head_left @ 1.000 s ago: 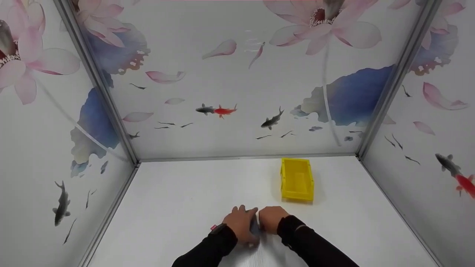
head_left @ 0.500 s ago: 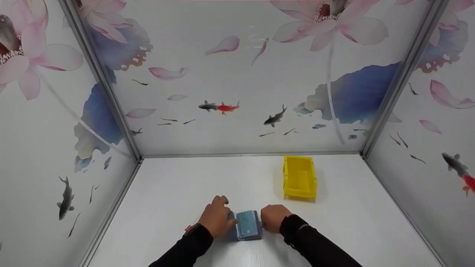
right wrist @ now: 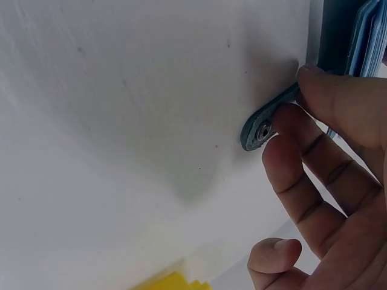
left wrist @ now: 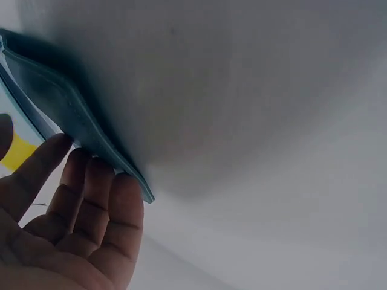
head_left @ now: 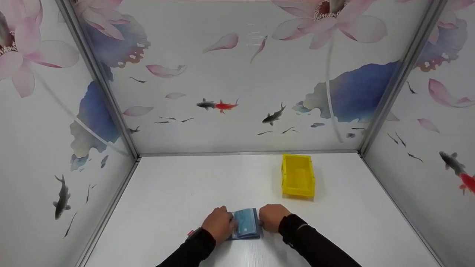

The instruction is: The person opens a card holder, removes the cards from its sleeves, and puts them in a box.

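A blue card holder [head_left: 246, 222] lies open on the white table, with light-blue card sleeves standing up inside it. My left hand [head_left: 219, 225] is at its left cover. In the left wrist view, the fingertips [left wrist: 125, 184] touch the outside of that dark teal cover [left wrist: 57, 99], which is bent up, and the thumb is on the inner side. At the right edge, my right hand [head_left: 274, 218] pinches the holder's strap [right wrist: 257, 130] between thumb and forefinger. A metal snap button [right wrist: 263, 130] shows near the strap's rounded end.
A yellow plastic bin [head_left: 298, 176] stands at the back right of the table. White panels printed with lotus flowers and fish enclose the left, back [head_left: 222, 137] and right sides, joined by grey metal frame posts [head_left: 111, 100].
The card holder, earlier largely hidden under my left hand, has been opened to show its sleeves. My left hand went left, then came slightly back at the cover. The right hand stays at the strap.
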The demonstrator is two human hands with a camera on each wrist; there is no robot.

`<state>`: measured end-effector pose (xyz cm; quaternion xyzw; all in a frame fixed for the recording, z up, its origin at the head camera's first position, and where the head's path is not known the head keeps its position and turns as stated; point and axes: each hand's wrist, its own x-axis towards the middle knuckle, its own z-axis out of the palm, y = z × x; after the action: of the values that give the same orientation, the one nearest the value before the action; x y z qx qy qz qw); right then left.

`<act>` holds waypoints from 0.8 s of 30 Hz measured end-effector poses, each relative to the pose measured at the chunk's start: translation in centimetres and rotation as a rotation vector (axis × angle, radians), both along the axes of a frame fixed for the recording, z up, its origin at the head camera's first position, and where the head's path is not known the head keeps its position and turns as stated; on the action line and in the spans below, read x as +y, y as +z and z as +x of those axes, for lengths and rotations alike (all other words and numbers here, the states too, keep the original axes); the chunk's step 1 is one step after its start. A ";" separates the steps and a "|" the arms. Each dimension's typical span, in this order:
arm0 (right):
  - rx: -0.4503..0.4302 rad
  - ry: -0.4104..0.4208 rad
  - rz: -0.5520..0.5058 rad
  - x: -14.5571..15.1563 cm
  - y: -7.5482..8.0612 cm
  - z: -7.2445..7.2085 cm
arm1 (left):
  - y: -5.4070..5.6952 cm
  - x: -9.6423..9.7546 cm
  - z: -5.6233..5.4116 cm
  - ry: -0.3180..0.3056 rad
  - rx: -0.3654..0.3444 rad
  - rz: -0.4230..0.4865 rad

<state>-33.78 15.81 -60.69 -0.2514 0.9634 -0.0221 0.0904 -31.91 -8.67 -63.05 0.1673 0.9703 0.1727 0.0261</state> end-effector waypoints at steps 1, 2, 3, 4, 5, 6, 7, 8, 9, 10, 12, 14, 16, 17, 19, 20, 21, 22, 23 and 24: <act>0.002 0.003 -0.002 0.0 -0.1 0.0 | -0.2 0.3 0.0 0.012 0.001 -0.009; 0.003 0.006 -0.003 0.1 -0.1 0.0 | -0.3 0.6 0.0 0.030 -0.004 -0.004; 0.005 0.010 -0.004 0.1 -0.1 0.0 | -0.5 1.0 -0.1 0.052 -0.010 -0.006; 0.012 0.017 -0.006 0.1 0.0 0.1 | -0.9 1.3 -0.2 0.071 -0.003 -0.012; 0.017 0.024 -0.009 0.2 -0.1 0.1 | -1.2 1.7 -0.2 0.088 0.007 -0.013; 0.023 0.028 -0.016 0.2 -0.1 0.1 | -1.4 2.0 -0.2 0.105 0.014 -0.009; 0.030 0.035 -0.024 0.3 -0.2 0.1 | -1.6 2.3 -0.2 0.124 0.019 -0.005; 0.033 0.039 -0.033 0.3 -0.2 0.1 | -1.7 2.6 -0.2 0.142 0.021 -0.006; 0.030 0.040 -0.042 0.3 -0.2 0.1 | -1.9 2.9 -0.1 0.154 0.031 -0.023; 0.025 0.036 -0.053 0.5 -0.2 0.1 | -2.0 3.2 -0.2 0.163 0.038 -0.041; 0.003 0.029 -0.071 0.7 -0.1 0.1 | -1.9 3.8 -0.1 0.170 0.046 -0.066; -0.027 0.022 -0.092 0.9 -0.1 0.1 | -1.8 4.2 -0.1 0.167 0.050 -0.098; -0.036 0.018 -0.123 1.1 0.0 0.1 | -1.6 4.4 0.0 0.149 0.053 -0.122; -0.037 0.016 -0.137 1.1 0.1 0.1 | -1.4 4.4 0.0 0.135 0.058 -0.136; -0.034 0.005 -0.173 1.1 0.2 0.1 | -1.1 4.4 0.0 0.098 0.073 -0.169; -0.033 -0.001 -0.192 1.1 0.2 0.1 | -0.9 4.4 0.0 0.080 0.078 -0.177; -0.030 -0.008 -0.203 1.1 0.3 0.0 | -0.7 4.4 0.0 0.059 0.078 -0.184; -0.036 -0.017 -0.217 1.2 0.5 0.0 | -0.5 4.4 0.0 0.037 0.075 -0.187; -0.039 -0.023 -0.225 1.2 0.6 -0.1 | -0.3 4.4 0.0 0.018 0.066 -0.180; -0.038 -0.026 -0.231 1.2 0.6 -0.2 | -0.1 4.3 0.0 -0.001 0.052 -0.164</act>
<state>-33.98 17.05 -60.10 -0.2473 0.9557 -0.1391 0.0788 -31.89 -4.32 -63.10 0.1695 0.9815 0.0881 0.0145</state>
